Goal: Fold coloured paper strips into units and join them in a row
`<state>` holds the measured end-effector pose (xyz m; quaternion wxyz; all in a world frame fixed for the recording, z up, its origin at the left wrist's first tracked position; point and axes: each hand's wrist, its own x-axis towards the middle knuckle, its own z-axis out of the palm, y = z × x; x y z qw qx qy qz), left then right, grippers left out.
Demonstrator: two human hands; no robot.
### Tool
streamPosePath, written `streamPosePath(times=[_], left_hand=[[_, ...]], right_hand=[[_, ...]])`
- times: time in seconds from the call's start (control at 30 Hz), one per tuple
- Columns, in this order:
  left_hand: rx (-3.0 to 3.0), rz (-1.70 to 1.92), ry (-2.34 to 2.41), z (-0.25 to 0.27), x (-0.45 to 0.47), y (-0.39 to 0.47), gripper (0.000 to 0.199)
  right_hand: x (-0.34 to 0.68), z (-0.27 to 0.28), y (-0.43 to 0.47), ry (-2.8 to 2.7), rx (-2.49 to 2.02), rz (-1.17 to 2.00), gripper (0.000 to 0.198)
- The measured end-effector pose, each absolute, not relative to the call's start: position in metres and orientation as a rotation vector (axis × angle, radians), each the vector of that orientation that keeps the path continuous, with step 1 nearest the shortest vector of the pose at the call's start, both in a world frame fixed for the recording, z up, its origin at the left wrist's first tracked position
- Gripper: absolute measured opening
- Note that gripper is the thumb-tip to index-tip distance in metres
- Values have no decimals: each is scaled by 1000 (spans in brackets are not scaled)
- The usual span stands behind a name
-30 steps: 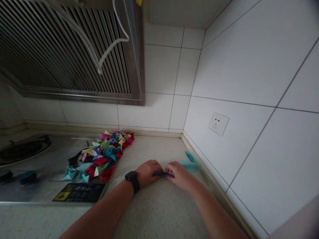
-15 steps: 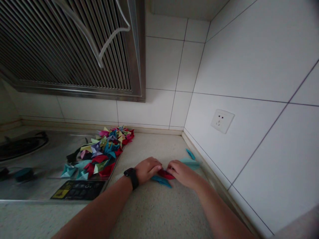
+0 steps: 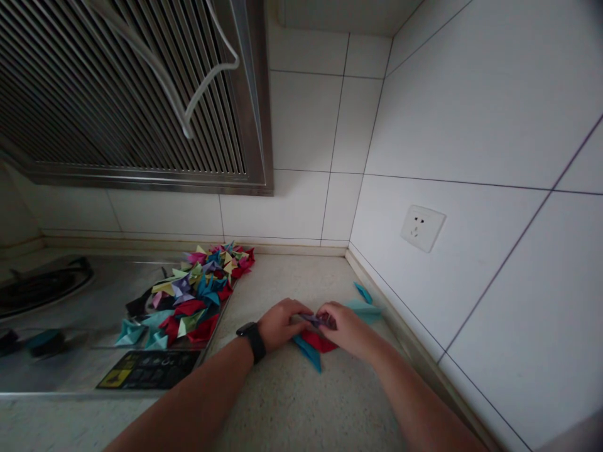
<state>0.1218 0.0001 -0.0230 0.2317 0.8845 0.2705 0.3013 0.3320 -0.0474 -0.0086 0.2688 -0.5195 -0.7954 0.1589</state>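
Observation:
Between the fingertips of both hands is a small purple folded paper [image 3: 311, 319], partly hidden by the fingers. My left hand [image 3: 284, 322], with a dark watch on its wrist, pinches the paper's left side. On the other side my right hand [image 3: 343, 326] grips it with curled fingers. Just below the hands lie a red folded paper [image 3: 319, 342] and a blue folded paper [image 3: 309, 353] on the counter. Behind my right hand are a pale teal paper [image 3: 366, 311], partly covered, and a small teal folded piece [image 3: 362, 292].
A heap of multicoloured folded paper pieces [image 3: 188, 295] covers the right part of the steel stove top [image 3: 89, 364]. A range hood [image 3: 141, 179] with a hanging white cable [image 3: 172, 88] is overhead. Tiled walls meet at the corner, and a socket [image 3: 423, 228] is on the right wall.
Purple paper now shows between my fingers, where red paper showed before. The red paper lies more exposed below, and the blue piece appears turned more steeply. The view has shifted slightly.

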Motion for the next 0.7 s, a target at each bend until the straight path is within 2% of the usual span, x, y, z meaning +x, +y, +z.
streamPosePath(times=[0.1, 0.23, 0.37, 0.7], left_hand=[[2360, 917, 738, -24, 125, 1, 27], [2328, 1020, 774, -23, 129, 2, 16], [2333, 1050, 855, -24, 130, 0, 18], [2224, 924, 854, -24, 134, -5, 17]], right_hand=[[329, -7, -45, -2050, -1314, 488, 12], [328, -7, -42, -1992, -1246, 515, 11], [328, -6, -43, -2011, -1199, 495, 11], [331, -2, -44, -2047, -1270, 580, 14]])
